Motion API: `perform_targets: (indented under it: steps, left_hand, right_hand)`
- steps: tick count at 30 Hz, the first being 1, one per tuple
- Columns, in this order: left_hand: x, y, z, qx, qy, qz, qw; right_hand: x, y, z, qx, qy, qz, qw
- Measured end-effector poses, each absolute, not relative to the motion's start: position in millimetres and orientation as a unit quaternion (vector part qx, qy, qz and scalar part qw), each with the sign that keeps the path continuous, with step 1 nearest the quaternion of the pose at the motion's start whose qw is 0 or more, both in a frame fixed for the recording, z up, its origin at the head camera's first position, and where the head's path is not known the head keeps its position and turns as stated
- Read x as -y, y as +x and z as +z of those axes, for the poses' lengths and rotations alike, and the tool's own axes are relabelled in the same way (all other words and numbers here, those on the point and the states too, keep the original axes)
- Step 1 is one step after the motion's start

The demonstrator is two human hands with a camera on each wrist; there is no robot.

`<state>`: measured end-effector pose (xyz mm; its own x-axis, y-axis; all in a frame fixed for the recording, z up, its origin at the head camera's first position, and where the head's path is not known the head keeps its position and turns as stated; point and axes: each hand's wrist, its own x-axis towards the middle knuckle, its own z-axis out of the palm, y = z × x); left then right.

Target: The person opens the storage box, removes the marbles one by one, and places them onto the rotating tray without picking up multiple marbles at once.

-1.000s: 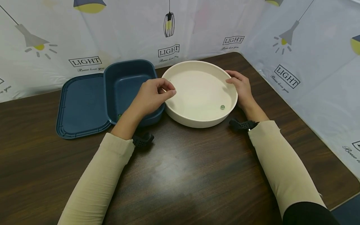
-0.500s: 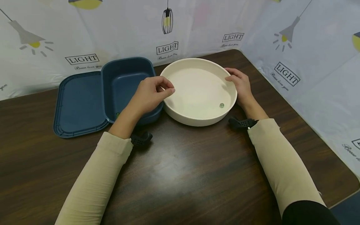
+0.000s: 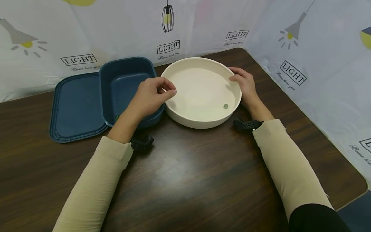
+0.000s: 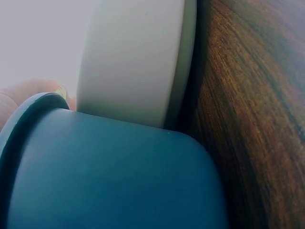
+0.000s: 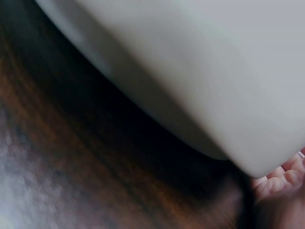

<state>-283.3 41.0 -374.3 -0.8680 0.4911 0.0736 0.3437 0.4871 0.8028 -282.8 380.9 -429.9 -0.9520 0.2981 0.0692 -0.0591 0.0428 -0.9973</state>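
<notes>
A round cream dish (image 3: 200, 124) stands on the table with a small greenish glass marble (image 3: 225, 106) inside, near its front right. My right hand (image 3: 246, 85) grips the dish's right rim, thumb over the inner side; in the right wrist view its fingers (image 5: 281, 183) show past the dish wall. My left hand (image 3: 150, 96) is at the left rim, thumb and forefinger bent toward each other over the dish. I cannot tell whether something small lies between them. A deep blue box (image 3: 104, 93) sits against the dish, with a green bit (image 3: 117, 118) in its front left corner.
A flat blue lid (image 3: 78, 109) lies left of the box, partly beneath its edge. The dark wood table (image 3: 179, 180) runs back to a white printed curtain (image 3: 208, 29) behind and on the right. My left forearm (image 3: 98, 174) reaches past the box's front.
The whole scene has shifted slightly left and up as the head view turned. Both hands, the dish and the marble keep their places relative to each other.
</notes>
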Motion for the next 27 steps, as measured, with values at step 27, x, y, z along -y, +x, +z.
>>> perform_targets:
  steps: [27]
  left_hand:
    - [-39.6, -284.0, -375.4, -0.863, 0.278, 0.412, 0.088]
  right_hand:
    - [-380.0, -282.4, -428.6, 0.717, -0.096, 0.679, 0.127]
